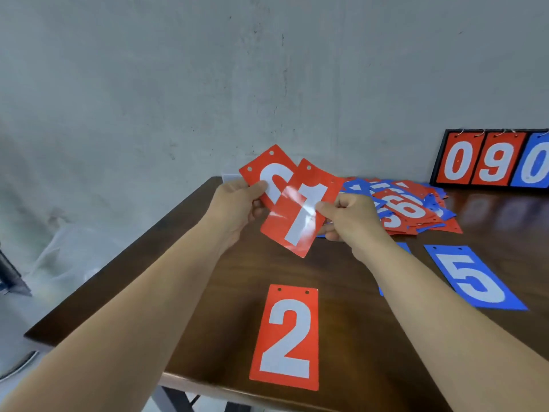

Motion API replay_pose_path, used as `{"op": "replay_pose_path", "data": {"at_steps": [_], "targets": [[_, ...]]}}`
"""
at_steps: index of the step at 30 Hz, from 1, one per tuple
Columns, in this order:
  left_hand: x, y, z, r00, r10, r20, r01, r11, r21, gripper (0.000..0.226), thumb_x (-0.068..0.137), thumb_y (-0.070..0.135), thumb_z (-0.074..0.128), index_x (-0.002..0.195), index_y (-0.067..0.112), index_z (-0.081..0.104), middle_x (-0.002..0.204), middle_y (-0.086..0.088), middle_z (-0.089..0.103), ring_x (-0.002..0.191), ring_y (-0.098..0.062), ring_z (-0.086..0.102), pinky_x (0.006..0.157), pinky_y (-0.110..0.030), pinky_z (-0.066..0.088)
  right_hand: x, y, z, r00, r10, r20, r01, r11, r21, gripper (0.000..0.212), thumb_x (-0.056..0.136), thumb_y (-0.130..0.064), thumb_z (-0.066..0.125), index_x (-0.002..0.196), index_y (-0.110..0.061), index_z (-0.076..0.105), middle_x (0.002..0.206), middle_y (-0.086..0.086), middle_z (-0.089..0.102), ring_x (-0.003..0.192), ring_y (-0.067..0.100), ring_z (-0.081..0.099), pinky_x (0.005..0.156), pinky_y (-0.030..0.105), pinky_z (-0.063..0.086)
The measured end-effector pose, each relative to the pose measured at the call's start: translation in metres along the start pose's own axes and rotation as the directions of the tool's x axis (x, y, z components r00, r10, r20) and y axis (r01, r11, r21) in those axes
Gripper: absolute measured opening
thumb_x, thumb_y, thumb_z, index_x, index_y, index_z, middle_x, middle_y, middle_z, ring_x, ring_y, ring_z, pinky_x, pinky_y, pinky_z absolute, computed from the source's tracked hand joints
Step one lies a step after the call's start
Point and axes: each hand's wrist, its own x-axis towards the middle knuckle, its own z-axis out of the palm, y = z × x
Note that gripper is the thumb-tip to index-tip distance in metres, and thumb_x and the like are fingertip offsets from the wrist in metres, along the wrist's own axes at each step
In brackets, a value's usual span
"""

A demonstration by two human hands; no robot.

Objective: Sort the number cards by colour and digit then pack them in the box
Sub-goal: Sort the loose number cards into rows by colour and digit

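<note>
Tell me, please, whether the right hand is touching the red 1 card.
Touching. The head view shows the right hand pinching the red 1 card at its right edge.

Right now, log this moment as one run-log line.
left hand: holds rear red card, digit partly hidden | right hand: pinches red 1 card | table: red 2 card, blue 5 card laid out | unsorted pile: behind hands

red 1 point(297, 230): held, tilted | red card behind point(267, 171): perhaps 6 | red 2 point(286, 339): flat | blue 5 point(472, 278): flat
</note>
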Motion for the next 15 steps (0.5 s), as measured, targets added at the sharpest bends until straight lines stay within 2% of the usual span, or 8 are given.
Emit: {"op": "replay_pose_path", "data": {"at_steps": [2, 4, 7, 10, 12, 13, 15], "targets": [[-0.001, 0.001, -0.029, 0.999, 0.012, -0.033, -0.011, 0.999, 0.034, 0.011, 0.092, 0.014, 0.064, 0.084, 0.009, 0.069, 0.069, -0.002, 0.062, 0.056, -0.009, 0.051, 0.056, -0.019, 0.048, -0.011, -0.004, 0.008, 0.998, 0.056, 0.008, -0.057, 0.997, 0.045, 0.017, 0.093, -0.015, 0.061, 0.082, -0.006, 0.051, 0.081, 0.014, 0.07, 0.054, 0.011, 0.066, 0.043, 0.019, 0.047], [-0.005, 0.0, -0.061, 1.0, 0.009, -0.016, -0.008, 0.995, 0.098, 0.014, 0.089, 0.016, 0.067, 0.077, 0.009, 0.066, 0.069, -0.002, 0.061, 0.062, -0.012, 0.051, 0.059, -0.021, 0.046, -0.022, -0.006, 0.013, 0.995, 0.096, 0.038, -0.099, 0.99, 0.101, 0.013, 0.093, -0.015, 0.061, 0.088, -0.005, 0.055, 0.086, 0.017, 0.071, 0.053, 0.012, 0.064, 0.042, 0.017, 0.046], [-0.018, -0.009, -0.113, 0.993, -0.095, 0.066, 0.076, 0.966, 0.249, 0.017, 0.087, 0.021, 0.07, 0.074, 0.01, 0.066, 0.082, -0.011, 0.068, 0.076, -0.022, 0.055, 0.072, -0.029, 0.045, -0.041, -0.005, 0.024, 0.989, 0.112, 0.099, -0.118, 0.991, 0.065, 0.018, 0.092, -0.016, 0.063, 0.098, 0.001, 0.062, 0.079, 0.01, 0.073, 0.049, 0.008, 0.064, 0.041, 0.016, 0.041], [-0.032, -0.023, -0.151, 0.977, -0.189, 0.095, 0.126, 0.88, 0.457, 0.028, 0.083, 0.033, 0.073, 0.069, 0.012, 0.063, 0.092, -0.019, 0.071, 0.08, -0.031, 0.059, 0.079, -0.04, 0.047, -0.061, 0.0, 0.039, 0.977, 0.135, 0.168, -0.13, 0.991, -0.042, 0.018, 0.09, -0.017, 0.065, 0.086, 0.0, 0.063, 0.066, 0.0, 0.07, 0.048, 0.005, 0.057, 0.044, 0.017, 0.036], [-0.041, -0.03, -0.164, 0.974, -0.202, 0.098, 0.115, 0.824, 0.555, 0.027, 0.086, 0.032, 0.069, 0.072, 0.01, 0.063, 0.089, -0.013, 0.074, 0.078, -0.025, 0.068, 0.073, -0.03, 0.051, -0.071, 0.003, 0.048, 0.966, 0.156, 0.205, -0.134, 0.984, -0.118, 0.016, 0.09, -0.019, 0.066, 0.079, -0.008, 0.064, 0.065, -0.004, 0.069, 0.051, 0.004, 0.056, 0.049, 0.018, 0.037], [-0.045, -0.033, -0.168, 0.973, -0.211, 0.098, 0.118, 0.81, 0.574, 0.024, 0.087, 0.03, 0.067, 0.077, 0.009, 0.065, 0.085, -0.006, 0.075, 0.078, -0.02, 0.072, 0.069, -0.025, 0.054, -0.075, 0.004, 0.051, 0.964, 0.162, 0.212, -0.132, 0.98, -0.147, 0.015, 0.09, -0.021, 0.066, 0.08, -0.01, 0.065, 0.071, -0.004, 0.07, 0.055, 0.005, 0.058, 0.052, 0.018, 0.039], [-0.052, -0.038, -0.173, 0.969, -0.225, 0.102, 0.123, 0.799, 0.588, 0.018, 0.087, 0.027, 0.067, 0.087, 0.009, 0.068, 0.084, 0.002, 0.076, 0.078, -0.016, 0.074, 0.066, -0.023, 0.058, -0.079, 0.004, 0.058, 0.962, 0.166, 0.219, -0.127, 0.975, -0.182, 0.013, 0.09, -0.021, 0.066, 0.083, -0.011, 0.065, 0.083, -0.004, 0.071, 0.067, 0.006, 0.063, 0.057, 0.018, 0.043]]}}
